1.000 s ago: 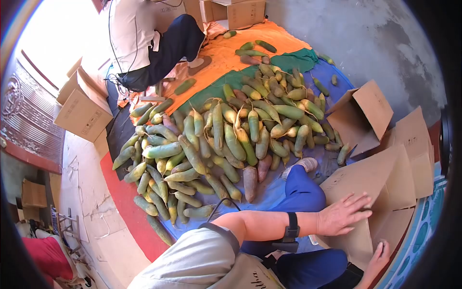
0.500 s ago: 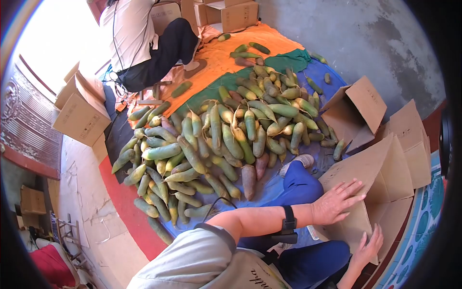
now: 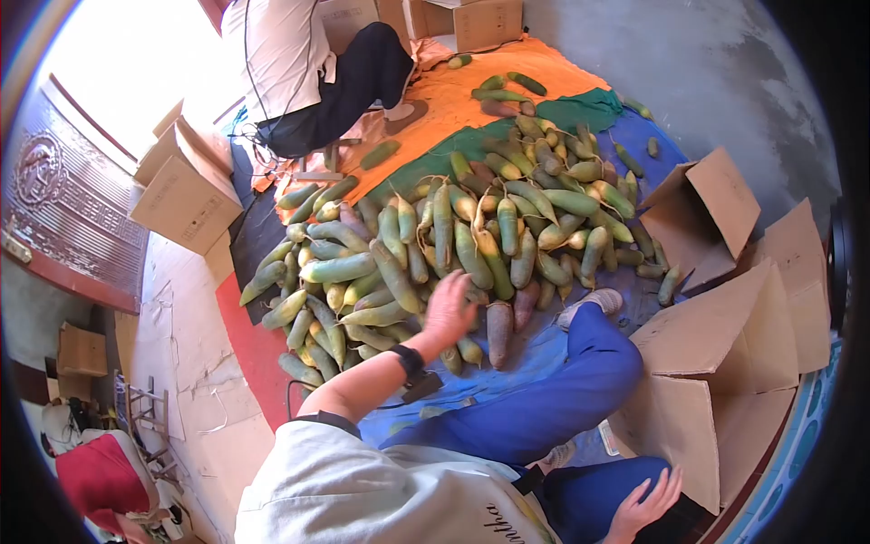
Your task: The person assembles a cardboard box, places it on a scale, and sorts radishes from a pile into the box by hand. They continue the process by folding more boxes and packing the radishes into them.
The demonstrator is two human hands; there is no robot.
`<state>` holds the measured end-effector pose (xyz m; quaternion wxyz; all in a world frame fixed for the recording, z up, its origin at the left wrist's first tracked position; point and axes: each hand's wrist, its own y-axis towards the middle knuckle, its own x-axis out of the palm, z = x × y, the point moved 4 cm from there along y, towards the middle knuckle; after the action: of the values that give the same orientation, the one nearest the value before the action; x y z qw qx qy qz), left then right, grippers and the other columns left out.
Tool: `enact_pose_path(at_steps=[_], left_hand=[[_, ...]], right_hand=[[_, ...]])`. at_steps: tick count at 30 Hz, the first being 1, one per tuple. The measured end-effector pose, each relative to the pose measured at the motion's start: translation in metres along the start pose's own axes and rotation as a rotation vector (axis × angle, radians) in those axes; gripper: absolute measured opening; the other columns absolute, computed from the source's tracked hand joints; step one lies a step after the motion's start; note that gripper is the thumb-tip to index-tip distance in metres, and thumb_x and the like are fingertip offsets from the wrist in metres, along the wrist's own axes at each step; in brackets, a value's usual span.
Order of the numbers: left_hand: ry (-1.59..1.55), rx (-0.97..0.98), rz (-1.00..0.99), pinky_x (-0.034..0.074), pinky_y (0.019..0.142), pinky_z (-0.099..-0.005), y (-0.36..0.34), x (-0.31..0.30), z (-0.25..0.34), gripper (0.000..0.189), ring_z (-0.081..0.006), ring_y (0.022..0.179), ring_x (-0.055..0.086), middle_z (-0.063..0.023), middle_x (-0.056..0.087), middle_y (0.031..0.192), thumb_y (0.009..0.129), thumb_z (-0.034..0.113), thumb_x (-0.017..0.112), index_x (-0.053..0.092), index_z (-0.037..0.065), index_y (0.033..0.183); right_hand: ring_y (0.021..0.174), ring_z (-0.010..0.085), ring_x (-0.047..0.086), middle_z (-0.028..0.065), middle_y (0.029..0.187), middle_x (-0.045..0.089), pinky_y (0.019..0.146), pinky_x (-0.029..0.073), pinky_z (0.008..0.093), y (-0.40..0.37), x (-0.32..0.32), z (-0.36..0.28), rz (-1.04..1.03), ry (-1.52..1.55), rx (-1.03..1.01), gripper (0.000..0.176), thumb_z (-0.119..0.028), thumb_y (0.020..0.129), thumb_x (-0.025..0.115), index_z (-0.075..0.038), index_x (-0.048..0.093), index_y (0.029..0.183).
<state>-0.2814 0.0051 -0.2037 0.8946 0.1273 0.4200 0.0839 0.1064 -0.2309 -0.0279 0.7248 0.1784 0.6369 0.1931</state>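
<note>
The radishes (image 3: 471, 245) lie in a broad heap on the blue tarp (image 3: 535, 358), ahead of the seated person's knees. The left hand (image 3: 450, 313) hovers over the near edge of the heap, palm down and fingers loosely spread, with nothing visibly in its grip. What lies directly under the palm is hidden. A reddish radish (image 3: 497, 331) lies just beside it.

The radishes overlap and lean on one another. A clean pick would likely mean taking a top one around its thick middle and lifting along its length, so that its neighbours do not roll.

The right hand (image 3: 645, 506) is low at the picture's edge, open and empty, near the box (image 3: 716, 363) beside the leg. An open box (image 3: 711, 213) lies past the heap, and another person (image 3: 299, 63) sits at its far side by stacked cartons (image 3: 186, 195).
</note>
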Motion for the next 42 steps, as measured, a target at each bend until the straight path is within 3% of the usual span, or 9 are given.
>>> enact_pose_path(at_steps=[5,9,13,15,24,28,33,37,42], left_hand=[[0.596,-0.456,-0.154,0.029,0.096,-0.0439,-0.059,-0.040,-0.144,0.055,-0.0322,0.117,0.035,-0.0158,0.040,0.125,0.067,0.014,0.060,0.043,0.006,0.119],[0.583,-0.719,-0.392,0.036,0.090,-0.0426,-0.093,-0.068,-0.169,0.048,-0.0299,0.114,0.038,-0.0136,0.045,0.117,0.072,0.015,0.053,0.045,0.006,0.118],[0.675,-0.670,-0.492,0.046,0.078,-0.0385,-0.105,-0.051,-0.187,0.039,-0.0296,0.095,0.055,-0.0130,0.056,0.101,0.071,0.017,0.057,0.053,0.006,0.108],[0.584,-0.645,-0.715,0.048,0.074,-0.0391,-0.107,-0.033,-0.178,0.026,-0.0278,0.087,0.061,-0.0168,0.061,0.093,0.071,0.025,0.059,0.064,0.004,0.085],[0.297,-0.472,-1.138,0.046,0.069,-0.0333,-0.099,-0.007,-0.155,0.055,-0.0287,0.079,0.060,-0.0167,0.062,0.085,0.072,0.055,0.053,0.064,0.003,0.086],[0.242,-0.489,-1.207,0.044,0.076,-0.0346,-0.085,-0.048,-0.135,0.052,-0.0271,0.087,0.059,-0.0149,0.063,0.088,0.065,0.048,0.063,0.064,0.001,0.087],[0.699,-0.470,-1.089,0.044,0.077,-0.0399,-0.071,-0.060,-0.144,0.027,-0.0272,0.091,0.057,-0.0116,0.060,0.099,0.074,0.023,0.055,0.063,0.009,0.096],[0.650,-0.195,-0.227,0.039,0.081,-0.0418,-0.014,-0.072,-0.125,0.046,-0.0275,0.103,0.046,-0.0100,0.045,0.114,0.067,0.008,0.054,0.050,0.012,0.113],[0.665,-0.261,-0.237,0.034,0.093,-0.0445,0.034,-0.067,-0.147,0.053,-0.0294,0.119,0.034,-0.0121,0.033,0.131,0.071,0.006,0.052,0.042,0.012,0.123]], right_hand=[[0.106,0.0362,0.045,0.0211,0.115,0.048,0.091,0.035,0.0455,-0.010,0.016,-0.002,-0.104,0.083,0.047,0.028,-0.002,0.083,0.044,0.005,0.048,0.110],[0.105,0.0353,0.046,0.0207,0.113,0.049,0.091,0.036,0.0443,-0.009,0.021,0.001,-0.123,0.099,0.077,0.027,-0.002,0.083,0.044,0.005,0.049,0.109],[0.104,0.0351,0.047,0.0203,0.111,0.050,0.090,0.037,0.0439,-0.012,0.024,0.002,-0.148,0.080,0.084,0.027,-0.002,0.083,0.044,0.005,0.049,0.108],[0.103,0.0349,0.047,0.0202,0.111,0.050,0.090,0.037,0.0435,-0.011,0.026,0.002,-0.150,0.092,0.086,0.027,-0.002,0.083,0.044,0.005,0.049,0.108],[0.102,0.0343,0.048,0.0198,0.112,0.050,0.089,0.038,0.0420,-0.012,0.026,0.001,-0.176,0.121,0.129,0.024,-0.002,0.082,0.045,0.004,0.051,0.105],[0.102,0.0350,0.047,0.0205,0.112,0.049,0.089,0.038,0.0415,-0.012,0.027,0.002,-0.183,0.113,0.144,0.023,-0.001,0.082,0.045,0.004,0.051,0.103],[0.102,0.0358,0.047,0.0212,0.112,0.049,0.089,0.038,0.0420,-0.011,0.028,0.001,-0.179,0.145,0.149,0.023,0.000,0.081,0.046,0.005,0.051,0.102],[0.102,0.0361,0.047,0.0214,0.112,0.049,0.089,0.037,0.0423,-0.013,0.028,0.003,-0.180,0.147,0.154,0.022,0.000,0.080,0.046,0.005,0.051,0.101],[0.102,0.0363,0.047,0.0214,0.111,0.049,0.089,0.037,0.0421,-0.015,0.027,0.005,-0.185,0.136,0.179,0.021,-0.001,0.080,0.046,0.006,0.052,0.100]])
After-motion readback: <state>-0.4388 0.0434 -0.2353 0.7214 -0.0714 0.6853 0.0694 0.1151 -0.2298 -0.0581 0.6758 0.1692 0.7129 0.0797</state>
